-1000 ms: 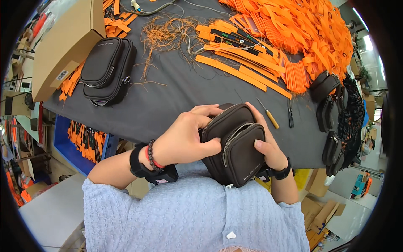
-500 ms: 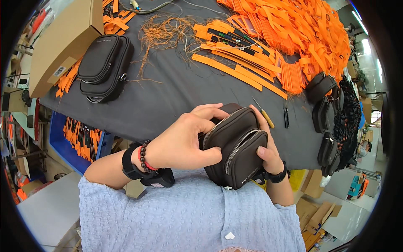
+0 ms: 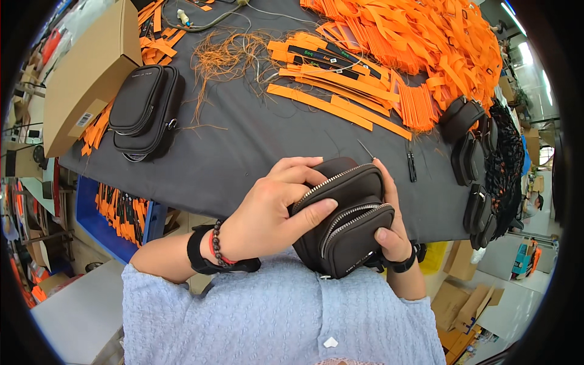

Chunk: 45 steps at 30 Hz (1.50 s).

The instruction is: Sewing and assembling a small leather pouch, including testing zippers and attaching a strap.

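Close to my body I hold a small dark brown zippered bag (image 3: pixel 359 240) with a front pocket and silver zipper teeth. My left hand (image 3: pixel 277 204) grips its upper left side, fingers bent over the back edge and partly hidden, thumb pressed on the front near the main zipper. On the other side my right hand (image 3: pixel 393 234) clasps the bag, its thumb on the front pocket and its fingers stretching up along the side. The thin metal shaft of a pointed tool (image 3: pixel 365 148) shows beyond my right fingertips. Black thread snips (image 3: pixel 412 166) lie to its right.
A cardboard box (image 3: pixel 91 76) and another dark bag (image 3: pixel 143 103) stand at left on the grey-covered table (image 3: pixel 243 140). Orange straps (image 3: pixel 413 36) heap at the far right, near loose orange threads (image 3: pixel 228 55). More dark bags (image 3: pixel 465 155) line the right edge. A blue crate (image 3: pixel 91 210) sits below left.
My left thumb has moved up from the front pocket's zipper to the main zipper's edge. The bag has tilted slightly, and the pointed tool's yellow handle is now hidden behind my right hand.
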Each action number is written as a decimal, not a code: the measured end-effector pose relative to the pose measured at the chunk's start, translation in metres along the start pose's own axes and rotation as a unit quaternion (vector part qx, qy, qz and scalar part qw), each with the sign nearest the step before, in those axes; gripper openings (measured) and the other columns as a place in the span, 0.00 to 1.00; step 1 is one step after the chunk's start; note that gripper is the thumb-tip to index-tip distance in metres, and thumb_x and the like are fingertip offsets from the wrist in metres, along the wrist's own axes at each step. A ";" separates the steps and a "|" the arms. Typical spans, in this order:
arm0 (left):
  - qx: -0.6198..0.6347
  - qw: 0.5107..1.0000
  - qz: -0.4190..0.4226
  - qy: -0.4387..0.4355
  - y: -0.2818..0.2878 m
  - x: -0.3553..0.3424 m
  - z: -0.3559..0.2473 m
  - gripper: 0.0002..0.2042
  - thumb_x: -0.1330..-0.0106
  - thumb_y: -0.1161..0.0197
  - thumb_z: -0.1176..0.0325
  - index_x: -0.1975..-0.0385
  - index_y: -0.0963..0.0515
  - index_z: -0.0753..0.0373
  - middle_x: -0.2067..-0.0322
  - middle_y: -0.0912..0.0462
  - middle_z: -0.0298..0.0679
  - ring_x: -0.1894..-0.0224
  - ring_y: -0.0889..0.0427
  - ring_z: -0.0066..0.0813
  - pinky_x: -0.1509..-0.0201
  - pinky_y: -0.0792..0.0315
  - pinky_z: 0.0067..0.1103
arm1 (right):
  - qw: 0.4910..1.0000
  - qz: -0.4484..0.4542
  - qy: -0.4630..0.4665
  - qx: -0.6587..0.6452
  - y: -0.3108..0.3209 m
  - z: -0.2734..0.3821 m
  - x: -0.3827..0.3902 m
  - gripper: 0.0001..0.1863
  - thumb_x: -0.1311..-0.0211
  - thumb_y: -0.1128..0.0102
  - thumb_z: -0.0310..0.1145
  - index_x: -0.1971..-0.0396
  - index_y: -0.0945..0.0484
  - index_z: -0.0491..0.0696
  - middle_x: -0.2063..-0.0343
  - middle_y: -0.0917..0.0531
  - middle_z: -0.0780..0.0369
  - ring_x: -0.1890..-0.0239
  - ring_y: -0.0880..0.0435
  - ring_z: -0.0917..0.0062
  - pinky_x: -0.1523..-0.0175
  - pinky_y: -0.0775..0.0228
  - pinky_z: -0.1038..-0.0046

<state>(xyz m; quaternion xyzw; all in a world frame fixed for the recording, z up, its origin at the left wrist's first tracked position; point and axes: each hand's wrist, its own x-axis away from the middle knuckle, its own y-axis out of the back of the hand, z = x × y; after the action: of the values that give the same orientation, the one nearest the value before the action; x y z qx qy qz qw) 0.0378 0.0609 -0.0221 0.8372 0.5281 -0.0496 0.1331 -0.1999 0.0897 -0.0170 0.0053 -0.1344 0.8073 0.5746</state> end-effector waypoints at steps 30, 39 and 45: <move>0.234 0.951 -0.011 0.203 -0.007 -0.027 0.018 0.08 0.32 0.38 0.72 0.63 0.17 0.71 0.46 0.22 0.44 0.33 0.34 0.38 0.31 0.41 0.33 | 0.999 0.038 0.006 -0.003 0.027 -0.011 -0.009 0.41 0.36 0.46 0.37 0.26 0.52 0.42 0.31 0.38 0.54 0.30 0.39 0.71 0.27 0.51 0.71; 0.124 0.971 0.175 0.106 0.022 -0.027 0.042 0.15 0.49 0.35 0.76 0.59 0.17 0.70 0.42 0.24 0.47 0.36 0.33 0.38 0.30 0.44 0.32 | 0.994 0.023 -0.067 -0.080 0.028 -0.019 -0.019 0.40 0.37 0.44 0.36 0.27 0.48 0.44 0.31 0.37 0.56 0.32 0.35 0.73 0.28 0.45 0.72; 0.097 0.980 0.150 0.085 0.017 -0.021 0.044 0.17 0.49 0.36 0.76 0.57 0.18 0.70 0.41 0.24 0.49 0.34 0.33 0.40 0.29 0.42 0.32 | 0.994 0.036 -0.069 -0.080 0.026 -0.018 -0.015 0.35 0.32 0.51 0.30 0.27 0.49 0.44 0.31 0.39 0.56 0.30 0.40 0.73 0.26 0.53 0.72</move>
<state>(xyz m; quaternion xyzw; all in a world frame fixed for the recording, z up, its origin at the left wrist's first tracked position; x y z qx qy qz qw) 0.0467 0.0232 -0.0570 0.9168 0.3991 -0.0082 0.0118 -0.2162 0.0723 -0.0420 0.0102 -0.2383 0.8120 0.5327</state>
